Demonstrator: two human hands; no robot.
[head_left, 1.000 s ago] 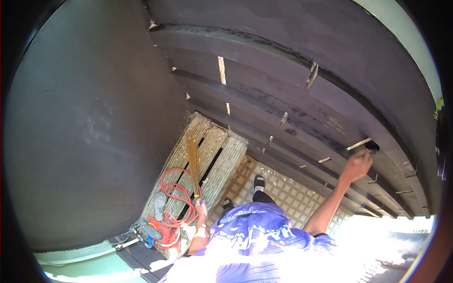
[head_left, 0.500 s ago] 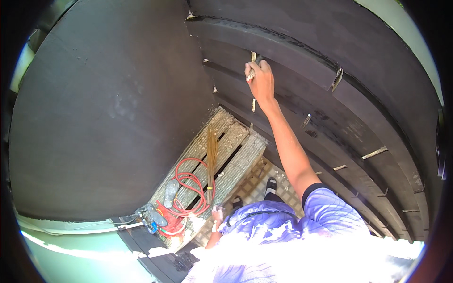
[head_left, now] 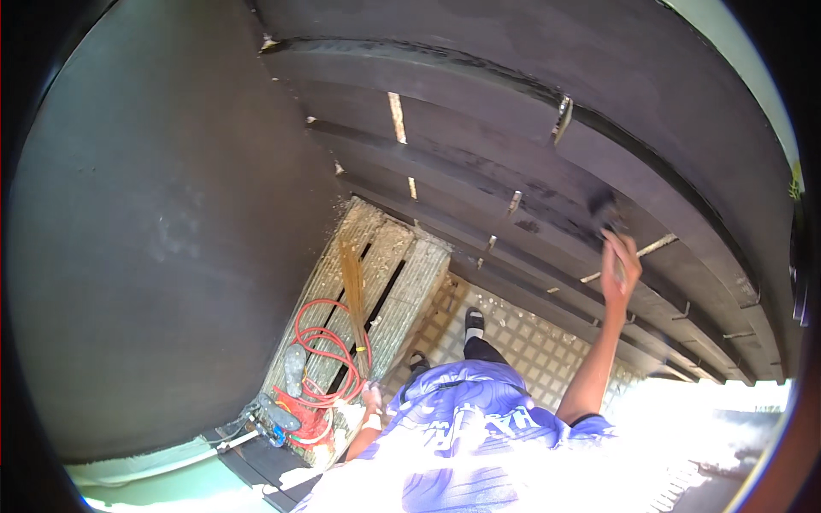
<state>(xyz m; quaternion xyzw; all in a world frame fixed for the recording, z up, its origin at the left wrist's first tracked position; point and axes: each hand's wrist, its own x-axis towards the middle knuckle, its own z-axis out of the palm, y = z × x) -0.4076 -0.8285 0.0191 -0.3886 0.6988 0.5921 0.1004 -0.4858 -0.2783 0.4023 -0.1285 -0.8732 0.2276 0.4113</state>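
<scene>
My right hand (head_left: 621,267) is closed around the handle of a paintbrush (head_left: 604,209), its arm stretched out to the right. The dark bristles lie against the dark-painted slatted wall (head_left: 479,158), between two of its curved ribs. Pale unpainted strips (head_left: 397,118) cross the gaps between the ribs; one pale strip (head_left: 657,244) is just beside the brush hand. Down by my left side, my left hand (head_left: 371,396) hangs near the wooden pallet, close to a coiled red hose (head_left: 329,338). Its fingers are too small and washed out to make out.
A large smooth dark panel (head_left: 162,239) fills the left. On the weathered pallet (head_left: 409,282) lie a bundle of thin brown sticks (head_left: 352,286), grey shoe-shaped things (head_left: 294,369) and a red bag (head_left: 308,419). My feet are on a tiled floor (head_left: 522,346). Strong glare covers the lower edge.
My right hand has carried the paintbrush from a pale strip near the wall's left corner rightward and down along the slats. The view has shifted; my left hand stays low by the pallet.
</scene>
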